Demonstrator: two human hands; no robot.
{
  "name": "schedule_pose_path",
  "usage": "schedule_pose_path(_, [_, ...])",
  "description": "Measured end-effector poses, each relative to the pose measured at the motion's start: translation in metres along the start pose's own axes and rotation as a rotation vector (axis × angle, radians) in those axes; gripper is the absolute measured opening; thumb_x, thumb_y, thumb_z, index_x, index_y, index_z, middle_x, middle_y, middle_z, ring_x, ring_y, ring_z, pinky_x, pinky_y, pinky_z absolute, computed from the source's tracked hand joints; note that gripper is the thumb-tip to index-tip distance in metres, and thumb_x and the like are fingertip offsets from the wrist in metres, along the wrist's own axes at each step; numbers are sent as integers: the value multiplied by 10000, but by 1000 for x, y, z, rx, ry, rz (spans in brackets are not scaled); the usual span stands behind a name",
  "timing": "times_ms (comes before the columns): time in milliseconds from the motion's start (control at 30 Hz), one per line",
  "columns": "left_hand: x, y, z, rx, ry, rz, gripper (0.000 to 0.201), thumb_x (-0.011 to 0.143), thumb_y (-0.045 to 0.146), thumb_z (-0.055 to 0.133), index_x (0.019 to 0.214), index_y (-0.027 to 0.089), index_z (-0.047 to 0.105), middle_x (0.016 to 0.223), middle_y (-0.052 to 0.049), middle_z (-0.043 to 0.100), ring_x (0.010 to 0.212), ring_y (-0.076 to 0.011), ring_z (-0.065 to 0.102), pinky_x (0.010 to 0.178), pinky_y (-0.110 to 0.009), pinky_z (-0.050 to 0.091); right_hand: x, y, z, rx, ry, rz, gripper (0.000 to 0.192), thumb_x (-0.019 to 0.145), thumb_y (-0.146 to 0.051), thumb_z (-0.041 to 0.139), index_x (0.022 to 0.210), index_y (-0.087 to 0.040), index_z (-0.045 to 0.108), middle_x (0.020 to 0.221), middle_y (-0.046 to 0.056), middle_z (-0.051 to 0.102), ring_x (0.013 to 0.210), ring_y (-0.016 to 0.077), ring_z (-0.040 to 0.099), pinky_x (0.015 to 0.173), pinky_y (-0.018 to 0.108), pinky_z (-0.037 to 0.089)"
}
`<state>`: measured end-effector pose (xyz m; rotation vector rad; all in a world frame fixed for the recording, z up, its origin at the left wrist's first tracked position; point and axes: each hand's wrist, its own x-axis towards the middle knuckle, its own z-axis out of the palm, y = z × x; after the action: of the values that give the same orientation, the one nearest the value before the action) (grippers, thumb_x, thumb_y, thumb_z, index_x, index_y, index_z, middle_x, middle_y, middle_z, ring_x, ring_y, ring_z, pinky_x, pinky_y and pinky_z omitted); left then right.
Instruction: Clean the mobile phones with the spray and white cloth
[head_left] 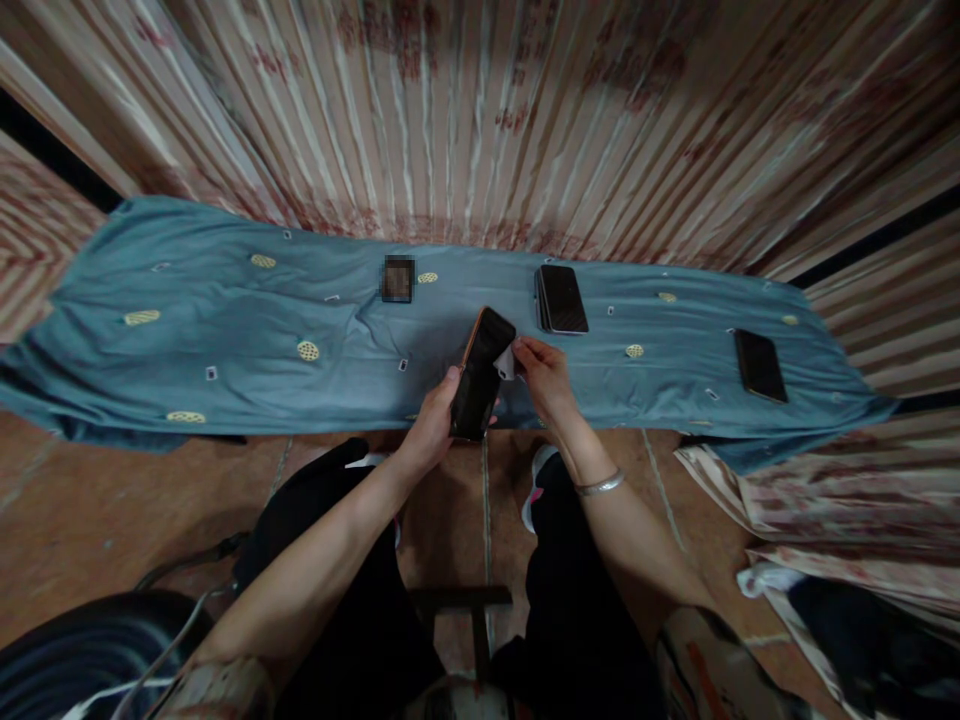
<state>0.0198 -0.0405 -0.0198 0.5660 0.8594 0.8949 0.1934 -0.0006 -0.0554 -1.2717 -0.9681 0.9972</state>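
Observation:
My left hand [436, 415] is wrapped round the lower part of a black smartphone [477, 385] with an orange-tinted edge. It is held tilted above the front edge of the cloth-covered table. My right hand [544, 378] pinches a small white wipe [507, 364] against the phone's right side near its top. Whether the wipe is paper or fabric cannot be made out. Behind my right hand lies a small stack of dark phones [564, 300]. Farther right, a single dark phone [760, 365] rests flat.
A blue patterned cloth [225, 320] covers the long, low table. On it, left of the middle, lies a small dark square item [398, 279], blurred out. A pleated curtain [450, 120] hangs behind. Dark bundled fabric [862, 630] sits on the floor at right.

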Motion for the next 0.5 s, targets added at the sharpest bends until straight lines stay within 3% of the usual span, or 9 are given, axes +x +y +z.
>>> schedule_pose_path(233, [3, 0, 1, -21, 26, 31, 436, 974, 551, 640, 1021, 128, 735, 941, -118, 811, 987, -272, 799, 853, -387, 666, -5, -2, 5, -25, -41, 22, 468, 716, -651, 730, 819, -196, 742, 707, -24, 646, 661, 135, 519, 623, 270, 422])
schedule_pose_path(500, [5, 0, 0, -27, 53, 56, 390, 963, 541, 666, 932, 153, 692, 836, -53, 767, 861, -212, 776, 832, -369, 667, -8, -3, 7, -14, -51, 18, 427, 704, -615, 763, 802, -199, 759, 716, -18, 677, 679, 141, 536, 650, 268, 437])
